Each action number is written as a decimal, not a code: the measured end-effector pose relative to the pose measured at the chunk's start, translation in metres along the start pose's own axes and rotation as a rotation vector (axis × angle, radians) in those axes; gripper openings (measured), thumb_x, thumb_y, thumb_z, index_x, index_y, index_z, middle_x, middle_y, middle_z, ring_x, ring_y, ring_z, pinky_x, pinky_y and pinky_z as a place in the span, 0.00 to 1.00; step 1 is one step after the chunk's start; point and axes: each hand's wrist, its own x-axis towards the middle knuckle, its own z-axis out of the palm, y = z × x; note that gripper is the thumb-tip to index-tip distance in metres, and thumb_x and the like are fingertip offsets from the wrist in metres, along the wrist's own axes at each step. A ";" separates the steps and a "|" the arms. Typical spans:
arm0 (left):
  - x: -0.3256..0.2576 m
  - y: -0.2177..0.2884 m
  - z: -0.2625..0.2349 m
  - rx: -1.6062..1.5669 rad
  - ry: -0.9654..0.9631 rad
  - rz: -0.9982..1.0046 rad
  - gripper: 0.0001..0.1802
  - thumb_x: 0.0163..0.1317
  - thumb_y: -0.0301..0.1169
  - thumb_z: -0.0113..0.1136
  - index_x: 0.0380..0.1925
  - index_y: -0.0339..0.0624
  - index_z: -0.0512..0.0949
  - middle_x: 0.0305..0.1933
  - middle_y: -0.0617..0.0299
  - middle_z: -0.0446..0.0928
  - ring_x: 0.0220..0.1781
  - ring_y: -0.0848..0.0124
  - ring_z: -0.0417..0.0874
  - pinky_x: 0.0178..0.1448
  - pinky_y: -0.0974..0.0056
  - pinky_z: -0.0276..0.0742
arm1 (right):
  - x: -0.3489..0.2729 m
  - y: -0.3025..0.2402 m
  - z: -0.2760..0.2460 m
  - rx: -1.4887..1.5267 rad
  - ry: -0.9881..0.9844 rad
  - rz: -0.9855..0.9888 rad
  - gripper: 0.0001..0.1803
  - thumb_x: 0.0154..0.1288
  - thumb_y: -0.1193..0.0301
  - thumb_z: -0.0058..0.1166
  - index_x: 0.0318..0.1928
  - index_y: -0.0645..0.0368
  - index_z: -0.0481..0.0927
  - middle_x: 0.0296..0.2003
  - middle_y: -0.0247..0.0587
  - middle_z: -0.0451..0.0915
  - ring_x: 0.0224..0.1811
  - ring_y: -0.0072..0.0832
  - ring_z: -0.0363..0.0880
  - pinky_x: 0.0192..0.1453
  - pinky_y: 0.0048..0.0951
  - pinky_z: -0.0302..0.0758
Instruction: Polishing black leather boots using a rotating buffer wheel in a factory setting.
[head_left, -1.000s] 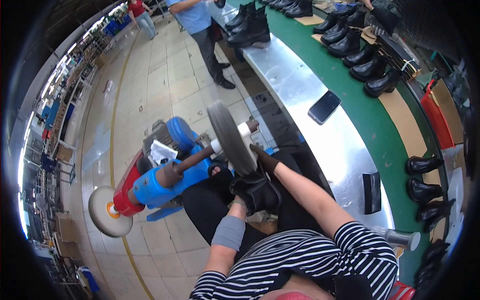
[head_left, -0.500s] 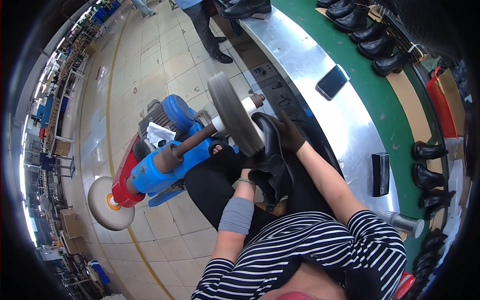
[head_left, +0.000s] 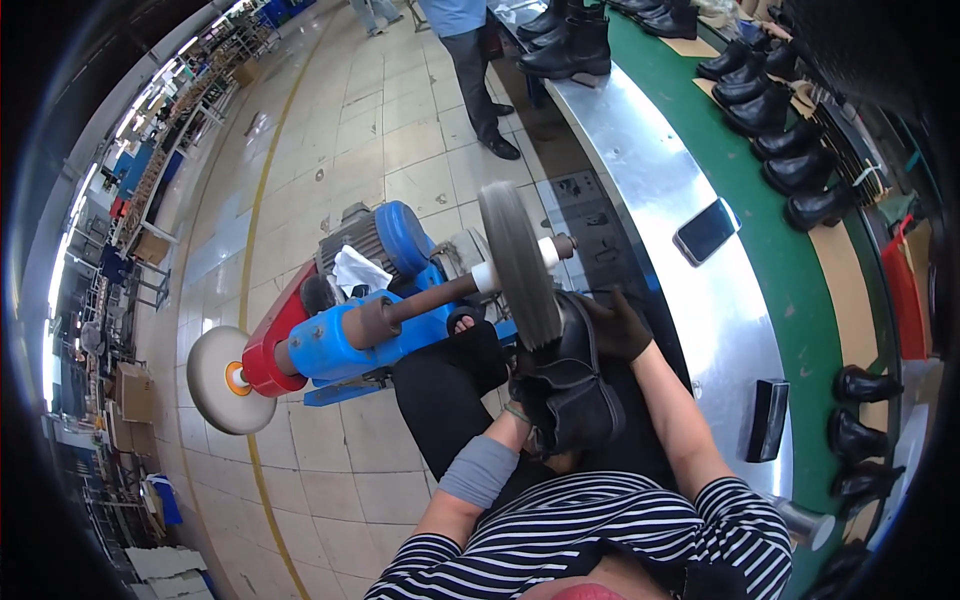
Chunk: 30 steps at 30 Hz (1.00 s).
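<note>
Against the wheel (head_left: 517, 265), both hands grip a boot (head_left: 570, 395): right hand (head_left: 622, 325) at toe, left hand (head_left: 522, 395) mostly hidden; leather looks soft.

Striped shirt, grey armband, dark glove (head_left: 622, 328)

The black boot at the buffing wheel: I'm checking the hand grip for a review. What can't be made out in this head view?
- Left hand: mostly hidden behind the black boot; its grip cannot be told.
- Right hand: dark-gloved on the boot's upper end; fingers blend into the leather.
- Buffing wheel: blurred, so the contact spot with the boot is unclear.
</note>
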 end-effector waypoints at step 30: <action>0.006 0.015 0.009 1.319 -0.014 0.110 0.19 0.73 0.37 0.45 0.56 0.38 0.74 0.56 0.54 0.78 0.57 0.63 0.79 0.64 0.61 0.72 | -0.124 0.075 0.063 -1.026 0.394 -0.343 0.65 0.39 0.63 0.76 0.74 0.65 0.47 0.72 0.52 0.55 0.76 0.40 0.51 0.77 0.38 0.51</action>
